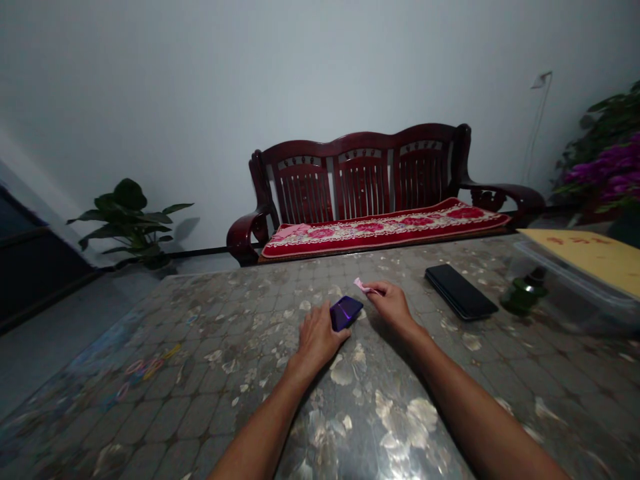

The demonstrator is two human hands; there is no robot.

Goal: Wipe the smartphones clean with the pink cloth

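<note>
Near the middle of the patterned bench (pixel 273 380), the left hand (pixel 319 333) rests beside a small purple object (pixel 346 313) (flat-sided and shiny, though I cannot tell exactly what it is). Its fingers are bent around the left side of that object, with the thumb along the near edge, so the hold looks partly curled rather than tightly closed. Just to the right, the right hand (pixel 390 303) pinches a small pink strip (pixel 360 285) between thumb and fingertips; the fingers are nearly together, and the strip's loose end points away to the left, near the far corner of the purple object.

Further right lies a black case (pixel 461 291), with a green bottle (pixel 520 297) standing beyond it, close to a clear plastic tub (pixel 575 313) that has a yellow sheet (pixel 595 257) over its top. Toward the left edge are some coloured loops (pixel 153 367) (bunched loosely together). Behind the bench stands a dark red wooden sofa (pixel 360 141) with a flowered mat (pixel 370 228) along its seat.
</note>
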